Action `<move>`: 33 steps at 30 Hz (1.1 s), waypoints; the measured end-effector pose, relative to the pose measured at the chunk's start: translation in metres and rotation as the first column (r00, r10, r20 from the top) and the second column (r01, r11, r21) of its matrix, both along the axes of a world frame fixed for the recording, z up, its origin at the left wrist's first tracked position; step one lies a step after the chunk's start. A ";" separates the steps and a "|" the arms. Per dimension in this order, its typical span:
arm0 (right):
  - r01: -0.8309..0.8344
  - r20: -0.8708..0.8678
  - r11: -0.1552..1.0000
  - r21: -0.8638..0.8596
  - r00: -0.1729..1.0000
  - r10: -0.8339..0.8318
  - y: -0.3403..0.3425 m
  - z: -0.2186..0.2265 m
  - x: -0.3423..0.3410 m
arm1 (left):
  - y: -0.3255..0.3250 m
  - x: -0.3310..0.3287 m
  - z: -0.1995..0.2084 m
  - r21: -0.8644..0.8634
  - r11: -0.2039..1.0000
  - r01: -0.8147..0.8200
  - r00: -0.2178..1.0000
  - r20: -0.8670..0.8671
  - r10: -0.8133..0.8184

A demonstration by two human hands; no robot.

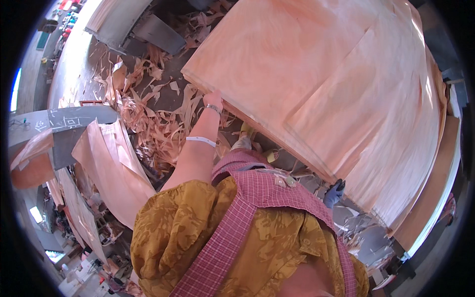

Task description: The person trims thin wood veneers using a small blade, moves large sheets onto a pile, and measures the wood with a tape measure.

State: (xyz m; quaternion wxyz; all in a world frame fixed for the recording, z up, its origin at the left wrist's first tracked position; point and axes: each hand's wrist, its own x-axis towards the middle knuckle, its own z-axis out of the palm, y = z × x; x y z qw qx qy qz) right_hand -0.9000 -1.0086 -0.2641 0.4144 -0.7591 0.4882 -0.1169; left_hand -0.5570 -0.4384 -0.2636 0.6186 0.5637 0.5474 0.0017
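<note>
A large stack of thin, pinkish wood veneer sheets (277, 64) lies in front of me, its top sheet wavy with a long overlapping fold on the right. My left hand (213, 99), bare with a bracelet at the wrist, is closed on the near edge of the veneer, close to its left corner. Farther right along that edge is my right hand (334, 194) in a grey-blue glove with dark fingertips. Its fingers are bent together at the veneer's rim, and part of them is hard to make out.
Torn veneer scraps (153, 119) litter the floor left of the stack. Curved loose veneer sheets (111, 163) hang beside a grey metal machine part (74, 119) at the left. A grey metal panel (159, 34) stands at upper left. More boards (428, 183) lie along the right.
</note>
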 end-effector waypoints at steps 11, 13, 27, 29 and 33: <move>-0.029 -0.215 0.993 0.113 0.975 0.053 0.016 0.021 0.012 | 0.007 0.000 -0.015 0.088 0.992 0.088 0.993 0.072 -0.095; 0.019 -0.063 0.996 0.092 0.998 -0.013 0.021 0.013 0.012 | 0.005 0.000 -0.008 0.087 0.992 0.087 0.996 0.028 -0.089; 0.085 -0.045 0.981 0.174 0.996 -0.078 0.022 0.017 0.019 | 0.016 0.006 -0.024 0.032 0.998 0.050 0.997 -0.063 -0.048; 0.067 -0.017 0.989 0.135 0.998 -0.065 0.022 0.012 0.018 | 0.019 0.005 -0.032 0.000 0.994 0.112 0.994 -0.018 -0.112; -0.070 0.041 0.990 -0.119 0.996 0.076 0.010 -0.011 -0.008 | 0.020 0.002 -0.024 -0.009 0.961 0.278 0.960 0.030 -0.277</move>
